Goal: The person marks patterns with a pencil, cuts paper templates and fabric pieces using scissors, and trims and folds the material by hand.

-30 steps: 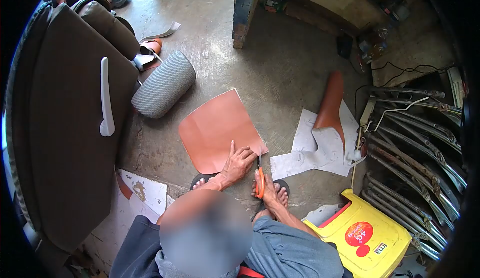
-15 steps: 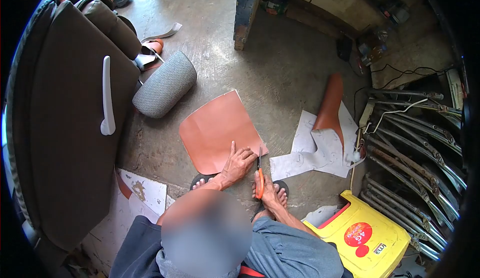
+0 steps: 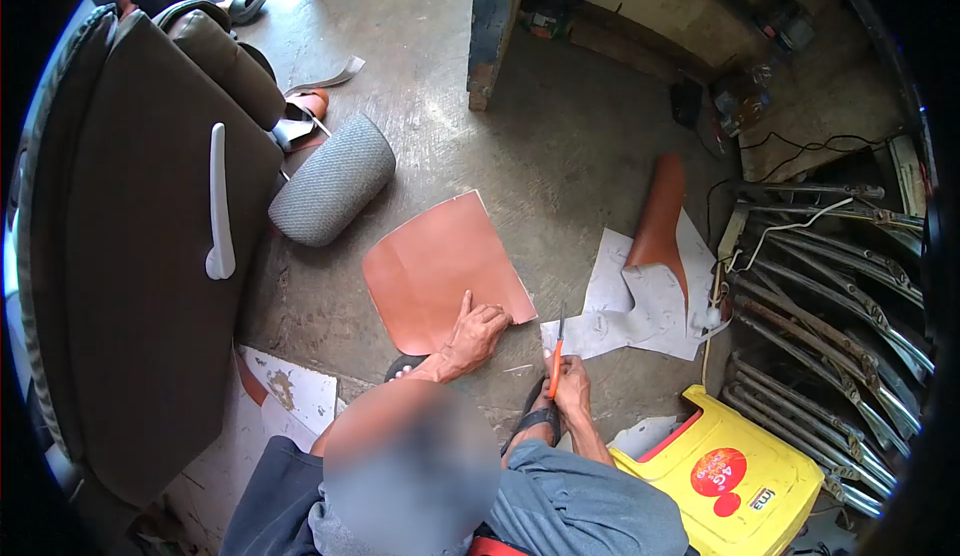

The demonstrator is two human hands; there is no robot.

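Note:
A reddish-brown leather-like sheet [image 3: 440, 256] lies on the floor in front of me, one corner rounded. My left hand [image 3: 475, 338] rests on its lower right part with one finger stretched out, the others bent near the edge. To the right, my right hand [image 3: 571, 386] holds scissors with orange handles [image 3: 556, 368]. Their blades point away from me and are apart from the sheet. A thin pale sliver [image 3: 518, 367] lies on the floor between my hands.
White-backed brown offcuts [image 3: 655, 301] lie to the right, beside stacked metal tubes [image 3: 830, 346]. A yellow plastic stool [image 3: 750, 476] stands near my right leg. At left are a dark upholstered seat part [image 3: 150, 246] and a grey cushion [image 3: 335, 181]. A wooden post [image 3: 493, 36] stands ahead.
My right hand has drawn the scissors rightward off the sheet's corner. The pale sliver now shows on the floor. My right foot sits farther back, while my left hand has stayed on the sheet.

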